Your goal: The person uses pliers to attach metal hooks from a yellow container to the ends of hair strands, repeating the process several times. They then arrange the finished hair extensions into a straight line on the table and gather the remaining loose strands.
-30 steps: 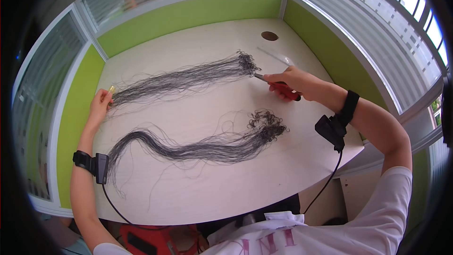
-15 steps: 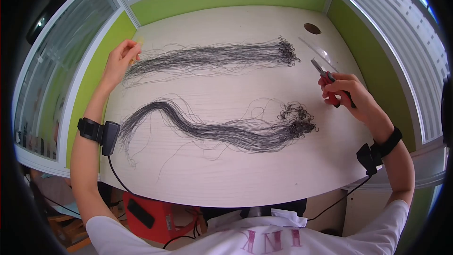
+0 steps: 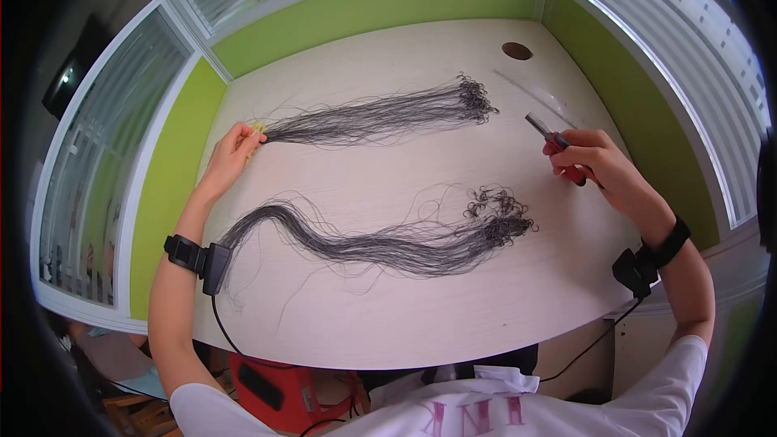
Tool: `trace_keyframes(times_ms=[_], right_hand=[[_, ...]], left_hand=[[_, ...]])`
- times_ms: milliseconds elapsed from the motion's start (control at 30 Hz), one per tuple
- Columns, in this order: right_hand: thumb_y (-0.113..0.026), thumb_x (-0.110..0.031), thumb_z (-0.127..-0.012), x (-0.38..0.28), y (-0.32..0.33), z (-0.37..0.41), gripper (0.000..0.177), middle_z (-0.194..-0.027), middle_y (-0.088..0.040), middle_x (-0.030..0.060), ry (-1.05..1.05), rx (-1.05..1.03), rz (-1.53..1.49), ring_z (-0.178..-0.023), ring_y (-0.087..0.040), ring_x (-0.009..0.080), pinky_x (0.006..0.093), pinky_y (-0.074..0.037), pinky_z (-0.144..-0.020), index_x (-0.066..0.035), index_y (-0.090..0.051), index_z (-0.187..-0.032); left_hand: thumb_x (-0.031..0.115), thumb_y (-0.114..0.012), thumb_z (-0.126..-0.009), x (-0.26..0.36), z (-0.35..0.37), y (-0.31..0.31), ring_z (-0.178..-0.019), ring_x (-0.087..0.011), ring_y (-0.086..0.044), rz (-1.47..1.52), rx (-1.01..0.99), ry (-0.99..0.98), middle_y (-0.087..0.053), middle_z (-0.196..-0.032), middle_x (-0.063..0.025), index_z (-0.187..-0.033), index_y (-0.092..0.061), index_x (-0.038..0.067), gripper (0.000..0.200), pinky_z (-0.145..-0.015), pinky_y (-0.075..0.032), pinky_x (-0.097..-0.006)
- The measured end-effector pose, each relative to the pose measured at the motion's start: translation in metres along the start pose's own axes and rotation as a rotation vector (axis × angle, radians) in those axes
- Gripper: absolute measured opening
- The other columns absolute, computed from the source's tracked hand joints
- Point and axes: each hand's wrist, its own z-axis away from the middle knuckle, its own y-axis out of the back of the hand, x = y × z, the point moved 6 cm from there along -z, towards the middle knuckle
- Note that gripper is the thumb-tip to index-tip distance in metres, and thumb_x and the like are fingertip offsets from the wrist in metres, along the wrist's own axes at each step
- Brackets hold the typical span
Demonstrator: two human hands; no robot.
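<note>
My left hand is closed on the gathered left end of the upper bundle of thin black strands. A small yellow item sticks out at its fingertips; its kind is hard to make out. The strands run right across the table to a clump of curled ends. My right hand grips red-and-black-handled scissors, their blades together, pointing up and left above the table. A second, wavy black bundle lies nearer me, with curled ends on its right.
Green-and-glass partitions close off the back and sides of the white table. A round hole is at the back right. Near it lies a clear strip. Cables hang from both wrist straps. Below the front edge stands a red stool-like object.
My left hand has come down and right onto the upper bundle, whose left end is now drawn together instead of fanned out. The scissors have turned slightly in my right hand. The view has shifted.
</note>
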Motion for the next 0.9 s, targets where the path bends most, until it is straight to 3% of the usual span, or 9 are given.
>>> trace_keyframes(times_ms=[67,100,167,200,300,533,600,733,900], right_hand=[[-0.061,-0.017,-0.08,-0.001,0.011,-0.005,0.024,-0.077,-0.06,0.0091,0.164,0.095,0.557,-0.073,-0.057,0.0183,0.028,-0.041,-0.063,0.001,-0.064,-0.097],[-0.061,-0.017,-0.08,0.007,0.015,-0.006,0.024,-0.077,-0.06,0.0091,0.148,0.12,0.548,-0.073,-0.057,0.0183,0.028,-0.041,-0.063,0.001,-0.064,-0.097],[-0.062,-0.018,-0.081,0.001,0.012,-0.001,0.025,-0.085,-0.062,0.0123,0.5,0.234,0.849,-0.08,-0.059,0.0262,0.0341,-0.044,-0.072,-0.001,-0.064,-0.099],[-0.065,-0.02,-0.082,0.006,0.012,-0.003,0.029,-0.097,-0.061,0.0132,0.486,0.209,0.918,-0.092,-0.057,0.0304,0.0391,-0.041,-0.085,-0.003,-0.061,-0.105],[-0.066,-0.022,-0.083,0.016,0.004,-0.004,0.034,-0.103,-0.058,0.0127,0.545,0.274,1.133,-0.103,-0.053,0.0287,0.0405,-0.034,-0.096,-0.004,-0.058,-0.11],[-0.067,-0.024,-0.085,0.01,0.0,-0.005,0.036,-0.111,-0.053,0.0111,0.55,0.264,1.194,-0.11,-0.049,0.0274,0.0422,-0.028,-0.103,-0.004,-0.055,-0.112],[-0.068,-0.023,-0.085,-0.001,-0.004,0.0,0.036,-0.112,-0.053,0.0108,0.701,0.318,1.123,-0.11,-0.049,0.0265,0.0424,-0.029,-0.102,-0.004,-0.054,-0.112],[-0.068,-0.02,-0.086,-0.013,-0.006,0.001,0.034,-0.113,-0.053,0.0102,0.803,0.37,0.975,-0.108,-0.05,0.026,0.0417,-0.03,-0.102,-0.005,-0.054,-0.113],[-0.067,-0.016,-0.087,-0.02,0.003,-0.001,0.027,-0.11,-0.055,0.0084,0.87,0.552,0.694,-0.107,-0.052,0.0264,0.0409,-0.031,-0.1,-0.006,-0.057,-0.11]], left_hand=[[0.019,-0.053,-0.098,0.013,0.008,0.002,-0.086,-0.0118,-0.056,0.216,0.07,0.039,-0.063,-0.092,-0.0051,-0.102,-0.054,0.001,0.018,-0.076,-0.046,-0.0278],[0.019,-0.053,-0.098,0.022,0.012,-0.001,-0.086,-0.0118,-0.056,0.216,0.045,0.022,-0.063,-0.092,-0.0051,-0.102,-0.054,0.001,0.018,-0.076,-0.046,-0.0278],[0.016,-0.057,-0.096,0.037,0.019,-0.003,-0.081,-0.0108,-0.057,0.131,0.034,-0.015,-0.059,-0.092,-0.0033,-0.103,-0.056,0.0,0.017,-0.069,-0.047,-0.0242],[0.016,-0.057,-0.096,0.041,0.023,-0.007,-0.081,-0.0108,-0.057,0.125,0.021,-0.029,-0.059,-0.092,-0.0033,-0.103,-0.056,0.0,0.017,-0.069,-0.047,-0.0242],[0.009,-0.067,-0.086,0.094,0.045,-0.031,-0.081,-0.0156,-0.059,-0.223,-0.06,-0.347,-0.057,-0.09,-0.0075,-0.097,-0.063,-0.002,0.016,-0.068,-0.049,-0.0262],[0.007,-0.068,-0.084,0.153,0.062,-0.102,-0.082,-0.0222,-0.061,-0.35,-0.314,-0.503,-0.06,-0.094,-0.0094,-0.098,-0.066,-0.001,0.016,-0.07,-0.05,-0.0302],[0.016,-0.072,-0.083,0.152,0.054,-0.109,-0.087,-0.0235,-0.062,-0.344,-0.374,-0.435,-0.062,-0.096,-0.0093,-0.098,-0.067,0.001,0.021,-0.075,-0.05,-0.0314],[0.032,-0.077,-0.077,0.187,0.034,-0.104,-0.102,-0.0282,-0.059,-0.474,-0.281,-0.535,-0.063,-0.103,-0.0103,-0.099,-0.067,0.005,0.036,-0.088,-0.047,-0.0368],[0.029,-0.076,-0.079,0.224,-0.011,-0.143,-0.109,-0.028,-0.056,-0.526,-0.128,-0.854,-0.06,-0.11,-0.0111,-0.101,-0.066,0.006,0.034,-0.094,-0.044,-0.0381]])
